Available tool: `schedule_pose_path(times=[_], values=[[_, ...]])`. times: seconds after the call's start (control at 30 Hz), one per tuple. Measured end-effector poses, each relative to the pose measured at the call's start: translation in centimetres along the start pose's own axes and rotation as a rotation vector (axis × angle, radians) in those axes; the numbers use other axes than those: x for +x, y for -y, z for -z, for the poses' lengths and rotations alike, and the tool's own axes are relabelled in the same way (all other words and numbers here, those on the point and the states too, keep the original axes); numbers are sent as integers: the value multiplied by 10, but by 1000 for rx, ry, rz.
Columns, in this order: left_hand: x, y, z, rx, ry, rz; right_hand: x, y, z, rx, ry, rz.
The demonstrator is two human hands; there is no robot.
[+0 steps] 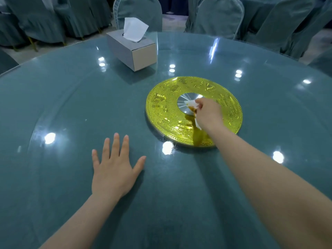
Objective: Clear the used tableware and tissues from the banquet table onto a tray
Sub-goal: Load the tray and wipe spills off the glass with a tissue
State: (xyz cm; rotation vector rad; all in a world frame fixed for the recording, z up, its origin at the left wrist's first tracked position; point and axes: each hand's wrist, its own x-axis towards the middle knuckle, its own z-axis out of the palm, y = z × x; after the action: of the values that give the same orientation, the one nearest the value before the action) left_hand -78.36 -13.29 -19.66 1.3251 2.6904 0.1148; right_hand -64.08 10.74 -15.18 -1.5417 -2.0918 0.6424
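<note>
On one gold disc [170, 112], one tissue [192, 105] (stained), pinched by right hand [208, 114].

Glossy glass tabletop [71, 97]; embossed gold disc [167, 112].

Tissue box [131, 49]: on table [71, 105], behind-left of disc [161, 108]
Chairs [138, 13]: behind table
Used tissue [191, 104]: at disc's middle, in right hand [208, 114]

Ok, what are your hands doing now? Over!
Left hand flat on the glass table, holding nothing. Right hand gripping a stained tissue at the gold disc middle. Tissue box stands behind, clear of both hands.
</note>
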Motion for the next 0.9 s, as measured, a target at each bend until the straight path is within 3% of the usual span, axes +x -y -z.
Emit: schedule_pose_path(times=[0.17, 0.37, 0.63, 0.9], values=[[5, 5, 0, 2, -5, -8, 12, 28, -38, -254, 133, 122], [10, 9, -1, 1, -17, -31, -47, 19, -40, -181, 310, 456], [3, 4, -1, -8, -10, -21, -114, -1, -5, -151, 500, 452], [-26, -10, 22, -27, 164, -68, -152, -12, 45, -282, 597, 293]])
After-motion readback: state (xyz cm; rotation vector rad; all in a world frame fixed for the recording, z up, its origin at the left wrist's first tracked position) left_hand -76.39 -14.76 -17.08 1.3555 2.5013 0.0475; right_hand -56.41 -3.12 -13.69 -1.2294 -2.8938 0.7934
